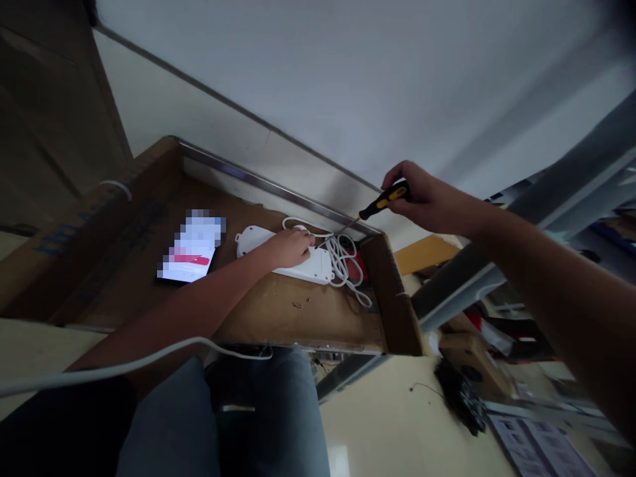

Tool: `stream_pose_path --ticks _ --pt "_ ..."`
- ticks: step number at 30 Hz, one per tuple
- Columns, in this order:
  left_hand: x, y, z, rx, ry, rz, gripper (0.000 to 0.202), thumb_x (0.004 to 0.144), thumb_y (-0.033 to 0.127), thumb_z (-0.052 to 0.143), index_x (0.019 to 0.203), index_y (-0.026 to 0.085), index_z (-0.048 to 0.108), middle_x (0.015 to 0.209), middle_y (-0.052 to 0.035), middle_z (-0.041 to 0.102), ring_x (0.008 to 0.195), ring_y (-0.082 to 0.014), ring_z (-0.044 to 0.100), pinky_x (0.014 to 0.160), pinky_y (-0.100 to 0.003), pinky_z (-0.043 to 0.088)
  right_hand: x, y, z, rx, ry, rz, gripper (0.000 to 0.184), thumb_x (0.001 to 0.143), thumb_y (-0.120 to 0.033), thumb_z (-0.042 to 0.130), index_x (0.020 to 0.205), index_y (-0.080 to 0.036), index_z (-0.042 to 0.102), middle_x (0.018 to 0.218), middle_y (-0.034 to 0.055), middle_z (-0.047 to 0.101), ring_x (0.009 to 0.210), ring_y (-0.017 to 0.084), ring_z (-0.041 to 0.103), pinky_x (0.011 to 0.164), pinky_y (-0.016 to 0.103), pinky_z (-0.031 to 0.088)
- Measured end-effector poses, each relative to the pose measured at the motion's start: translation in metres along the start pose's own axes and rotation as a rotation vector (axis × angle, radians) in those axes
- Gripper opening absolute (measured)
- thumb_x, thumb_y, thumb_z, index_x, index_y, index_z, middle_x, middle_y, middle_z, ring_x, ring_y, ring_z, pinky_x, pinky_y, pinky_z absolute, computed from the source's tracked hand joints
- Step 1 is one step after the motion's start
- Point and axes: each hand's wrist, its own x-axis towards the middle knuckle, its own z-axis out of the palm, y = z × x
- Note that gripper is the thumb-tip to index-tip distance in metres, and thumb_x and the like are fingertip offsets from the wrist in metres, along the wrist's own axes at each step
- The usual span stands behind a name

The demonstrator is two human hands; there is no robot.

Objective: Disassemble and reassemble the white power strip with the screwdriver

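A white power strip [312, 266] lies with its screw-holed side up in a shallow cardboard tray [258, 322]. My left hand [293, 246] rests on it, fingers curled down against its upper edge. In my right hand [416, 192], raised above the tray's right end, is a screwdriver [385, 200] with a black and yellow handle. Its thin shaft slants down left toward my left fingertips; I cannot tell what its tip touches. The strip's white cord [342, 260] is looped at its right end. Small screws [297, 305] lie in front of the strip.
A lit phone [191, 248] lies on the tray's left side. Behind the tray rises a white panel [322, 86]. Another white cable [149, 358] crosses the foreground near my legs. Boxes [474, 364] and a dark bundle [462, 397] are at lower right.
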Motion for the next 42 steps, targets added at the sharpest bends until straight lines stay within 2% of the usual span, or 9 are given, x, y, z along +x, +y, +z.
stream_pose_path --ticks 4,7,13,19,25,30,34,37,42 --pt "0.0 0.001 0.0 0.001 -0.004 -0.002 0.038 0.097 0.018 0.043 0.121 0.013 0.073 0.121 -0.0162 0.075 0.116 -0.0253 0.069 0.102 -0.04 0.053 0.001 -0.003 0.0 -0.087 0.114 0.087 0.048 0.089 -0.058 0.066 0.116 -0.02 0.057 0.078 0.0047 0.057 0.07 0.015 0.047 0.072 0.034 0.042" --pt "0.0 0.001 0.0 0.007 -0.005 -0.019 0.038 0.097 0.018 0.045 0.122 0.013 0.073 0.122 -0.0162 0.075 0.115 -0.026 0.07 0.102 -0.04 0.054 0.0 -0.01 0.003 -0.168 0.166 0.174 0.058 0.091 -0.073 0.057 0.117 -0.021 0.056 0.082 0.0072 0.06 0.072 0.016 0.048 0.076 0.037 0.041" --pt "0.0 0.002 -0.001 0.038 -0.015 -0.007 0.036 0.099 0.019 0.043 0.121 0.012 0.071 0.123 -0.0156 0.075 0.119 -0.0264 0.07 0.104 -0.04 0.053 -0.003 -0.015 -0.003 0.099 -0.077 0.116 0.047 0.083 -0.051 0.06 0.117 -0.021 0.047 0.086 0.0057 0.059 0.068 0.015 0.048 0.07 0.035 0.042" --pt "0.0 0.003 -0.003 0.04 -0.035 -0.018 0.036 0.099 0.019 0.044 0.123 0.014 0.071 0.124 -0.0148 0.075 0.119 -0.0249 0.069 0.104 -0.039 0.052 -0.003 -0.023 -0.001 -0.107 0.1 0.176 0.054 0.093 -0.068 0.054 0.118 -0.021 0.05 0.09 0.0092 0.066 0.071 0.017 0.05 0.074 0.037 0.04" --pt "-0.001 0.006 -0.006 0.004 -0.037 -0.034 0.039 0.099 0.02 0.043 0.124 0.013 0.072 0.126 -0.0154 0.074 0.118 -0.0254 0.068 0.104 -0.04 0.052 -0.011 -0.021 -0.002 0.211 -0.095 0.123 0.058 0.083 -0.059 0.066 0.122 -0.022 0.046 0.096 0.007 0.063 0.07 0.015 0.055 0.062 0.032 0.047" --pt "-0.001 0.006 -0.007 -0.009 -0.043 -0.031 0.04 0.098 0.02 0.043 0.124 0.012 0.072 0.125 -0.0155 0.074 0.119 -0.0252 0.068 0.106 -0.04 0.052 -0.009 -0.024 0.002 -0.071 0.112 0.217 0.061 0.09 -0.075 0.053 0.119 -0.022 0.05 0.091 0.0094 0.068 0.074 0.019 0.058 0.076 0.039 0.049" --pt "-0.001 0.005 -0.007 -0.02 -0.049 -0.035 0.04 0.099 0.021 0.042 0.126 0.012 0.071 0.127 -0.0165 0.074 0.121 -0.0265 0.068 0.107 -0.042 0.052 -0.008 -0.019 -0.001 0.246 -0.046 0.201 0.062 0.08 -0.061 0.066 0.122 -0.021 0.046 0.118 0.013 0.067 0.075 0.016 0.061 0.07 0.037 0.053" --pt "-0.001 0.004 -0.006 -0.011 -0.043 -0.035 0.04 0.099 0.021 0.042 0.125 0.012 0.071 0.127 -0.0165 0.074 0.12 -0.0274 0.068 0.105 -0.042 0.053 -0.01 -0.017 -0.004 0.348 -0.119 0.127 0.059 0.076 -0.057 0.071 0.118 -0.02 0.052 0.097 0.0089 0.068 0.071 0.016 0.061 0.067 0.035 0.054" --pt "-0.001 0.004 -0.005 -0.014 -0.045 -0.04 0.037 0.099 0.021 0.044 0.124 0.013 0.069 0.128 -0.0156 0.073 0.12 -0.0272 0.069 0.104 -0.041 0.053 -0.008 -0.022 0.006 0.038 0.128 0.256 0.057 0.09 -0.072 0.057 0.11 -0.019 0.064 0.072 0.0076 0.064 0.062 0.019 0.058 0.073 0.042 0.05"
